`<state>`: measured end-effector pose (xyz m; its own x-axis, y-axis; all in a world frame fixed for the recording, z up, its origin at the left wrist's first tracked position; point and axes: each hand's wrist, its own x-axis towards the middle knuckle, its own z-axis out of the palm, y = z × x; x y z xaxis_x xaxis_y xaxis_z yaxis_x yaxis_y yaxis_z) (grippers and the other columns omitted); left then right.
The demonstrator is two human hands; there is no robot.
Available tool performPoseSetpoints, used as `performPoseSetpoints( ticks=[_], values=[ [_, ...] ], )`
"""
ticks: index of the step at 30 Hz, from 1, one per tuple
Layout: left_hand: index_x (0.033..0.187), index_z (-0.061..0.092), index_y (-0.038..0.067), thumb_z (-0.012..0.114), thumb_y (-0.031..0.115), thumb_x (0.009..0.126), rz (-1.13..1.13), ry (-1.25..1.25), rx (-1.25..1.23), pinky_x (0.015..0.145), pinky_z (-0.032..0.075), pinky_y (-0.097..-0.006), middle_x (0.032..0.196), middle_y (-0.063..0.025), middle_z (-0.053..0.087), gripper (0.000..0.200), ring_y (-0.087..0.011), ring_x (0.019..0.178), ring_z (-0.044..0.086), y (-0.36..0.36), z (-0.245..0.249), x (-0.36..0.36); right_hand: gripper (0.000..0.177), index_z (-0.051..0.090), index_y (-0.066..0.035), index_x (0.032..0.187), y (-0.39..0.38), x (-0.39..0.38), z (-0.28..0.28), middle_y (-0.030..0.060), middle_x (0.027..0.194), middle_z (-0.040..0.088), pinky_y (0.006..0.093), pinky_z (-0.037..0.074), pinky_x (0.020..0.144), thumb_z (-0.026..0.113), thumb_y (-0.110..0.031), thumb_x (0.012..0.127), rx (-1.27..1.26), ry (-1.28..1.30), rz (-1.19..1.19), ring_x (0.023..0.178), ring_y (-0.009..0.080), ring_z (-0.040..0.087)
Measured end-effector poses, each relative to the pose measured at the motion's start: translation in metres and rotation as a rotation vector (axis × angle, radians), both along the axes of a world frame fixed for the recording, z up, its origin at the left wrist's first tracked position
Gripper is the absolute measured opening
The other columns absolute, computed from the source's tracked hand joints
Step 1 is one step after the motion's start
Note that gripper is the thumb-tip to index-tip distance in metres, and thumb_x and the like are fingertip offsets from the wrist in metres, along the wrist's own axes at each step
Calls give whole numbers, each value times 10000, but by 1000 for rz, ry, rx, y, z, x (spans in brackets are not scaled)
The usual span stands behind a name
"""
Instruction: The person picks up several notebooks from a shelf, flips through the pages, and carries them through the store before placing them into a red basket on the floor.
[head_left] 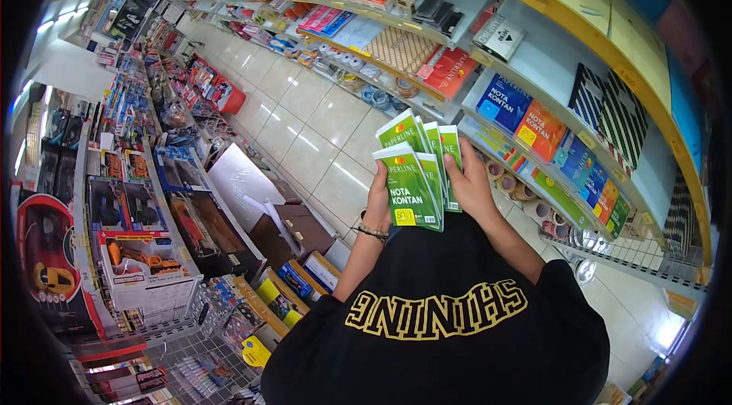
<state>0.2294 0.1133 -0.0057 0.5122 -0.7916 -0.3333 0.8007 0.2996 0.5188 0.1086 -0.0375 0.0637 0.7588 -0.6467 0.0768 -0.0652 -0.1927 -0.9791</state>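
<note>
Several green Paperline "Nota Kontan" receipt books (412, 184) are fanned out in front of my chest, covers facing up. My left hand (377, 203) grips their left edge, with a bracelet at the wrist. On the other side my right hand (469, 180) holds the right edge, its thumb over the covers. The fingers beneath the books are hidden. To the right, blue receipt books (502, 104) and orange receipt books (543, 129) of the same kind stand on a shelf, with a few green ones (618, 216) at its far end.
Stationery shelves (583, 111) curve along the right and back. Toy boxes (145, 256) fill the racks on the left. An open brown carton (305, 231) sits on the tiled floor (328, 138), close to the left rack. A red basket (229, 96) stands farther down the aisle.
</note>
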Motion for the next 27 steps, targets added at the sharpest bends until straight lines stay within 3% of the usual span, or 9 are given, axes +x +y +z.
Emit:
performPoseSetpoints(
  ticks=[1,5,7,9,12,13,16,19,27],
  values=[
    [1361,475,21,383,559,1000,-4,4,3,892,567,-405,1269,-161,611,655,-269,1091,652,-4,-3,-5,289,510,-10,1245,-4,-6,-7,229,1073,660,407,481,876,527,-115,976,-17,-81,-25,1073,375,641],
    [1285,543,44,406,557,993,-15,187,-170,871,577,-446,1191,-162,655,607,-295,1034,678,-5,-19,-23,281,519,-11,1238,-12,-36,5,229,1069,660,407,480,875,522,-120,980,38,-23,-47,1062,376,643],
    [1179,617,55,446,519,997,5,248,-343,877,574,-467,1132,-155,667,527,-309,1021,675,-7,-19,-30,284,516,-13,1241,-19,-47,28,231,1052,663,411,489,845,520,-127,982,-116,42,-170,1027,384,652],
    [1035,667,129,516,344,986,62,296,-253,835,591,-471,1132,-157,675,268,-311,984,688,-5,-28,-31,265,521,-18,1223,-23,-53,30,237,1020,666,432,496,819,513,-130,983,-75,45,-206,988,406,655],
    [1083,671,123,515,323,979,54,223,-326,838,585,-467,1160,-157,670,273,-318,1018,673,-4,-30,-41,252,503,-21,1202,-15,-54,32,253,894,664,482,506,719,515,-123,973,-203,25,-128,862,459,653],
    [1124,673,103,486,567,959,-69,290,-306,953,521,-533,1234,-177,642,527,-341,1114,639,-5,-29,-35,252,503,-21,1202,-7,-54,29,253,894,664,482,506,719,515,-123,973,-192,35,-145,862,459,653],
    [1423,431,47,440,640,936,-116,267,-326,1042,460,-495,1369,-182,546,767,-327,1219,572,-15,-19,-48,240,466,-44,1185,5,-54,21,276,800,638,524,472,665,515,-136,969,36,-3,-29,785,506,614],
    [1427,412,46,389,624,965,-91,145,-149,1015,488,-471,1353,-171,554,741,-308,1203,585,-13,-15,-52,231,468,-44,1174,5,-57,9,259,777,639,519,467,663,510,-151,973,-30,52,-34,742,502,611],
    [1401,430,25,361,602,987,-152,9,-57,974,519,-415,1311,-161,579,713,-266,1157,614,-13,-6,-47,380,475,-36,1194,5,-55,16,249,797,658,500,483,679,473,-365,1005,53,93,75,778,473,640]
  ],
)
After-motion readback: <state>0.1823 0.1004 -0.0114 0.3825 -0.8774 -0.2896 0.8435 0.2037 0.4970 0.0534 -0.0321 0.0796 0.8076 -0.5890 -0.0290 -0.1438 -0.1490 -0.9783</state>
